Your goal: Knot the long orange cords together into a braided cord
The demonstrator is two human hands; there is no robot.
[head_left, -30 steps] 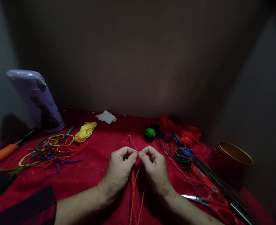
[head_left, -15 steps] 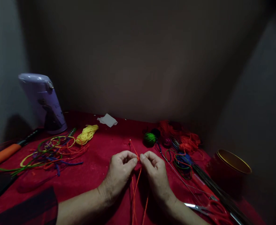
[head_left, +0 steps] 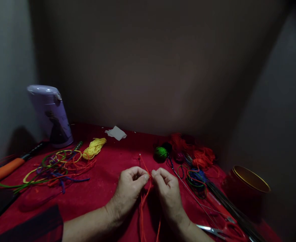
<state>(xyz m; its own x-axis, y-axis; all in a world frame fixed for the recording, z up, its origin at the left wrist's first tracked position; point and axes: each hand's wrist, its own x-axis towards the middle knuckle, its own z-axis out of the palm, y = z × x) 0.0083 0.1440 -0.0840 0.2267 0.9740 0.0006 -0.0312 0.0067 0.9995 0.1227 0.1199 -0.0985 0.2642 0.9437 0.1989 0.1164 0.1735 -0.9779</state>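
Orange-red yarn (head_left: 142, 211) runs from a small pin (head_left: 140, 155) on the red cloth down to my fingers, and its loose strands hang toward the front edge. My left hand (head_left: 133, 183) pinches the yarn between thumb and forefinger. Close beside it, my right hand (head_left: 166, 185) is closed too, thumb against forefinger, on a strand of the same yarn. A strand trails below the right hand as well. The exact crossing of the strands between the fingertips is partly hidden by the thumbs.
A purple bottle (head_left: 51, 116), tangled cords (head_left: 59, 164) and a yellow skein (head_left: 94, 148) lie left. Right are a green yarn ball (head_left: 160, 153), orange yarn (head_left: 204, 157), thin rods (head_left: 228, 198), scissors (head_left: 213, 231) and a gold-rimmed container (head_left: 251, 179). White paper (head_left: 116, 133) lies at the back.
The view has tilted slightly, so everything sits a little lower. My fingertips have moved slightly apart, and the strands below them hang closer together.
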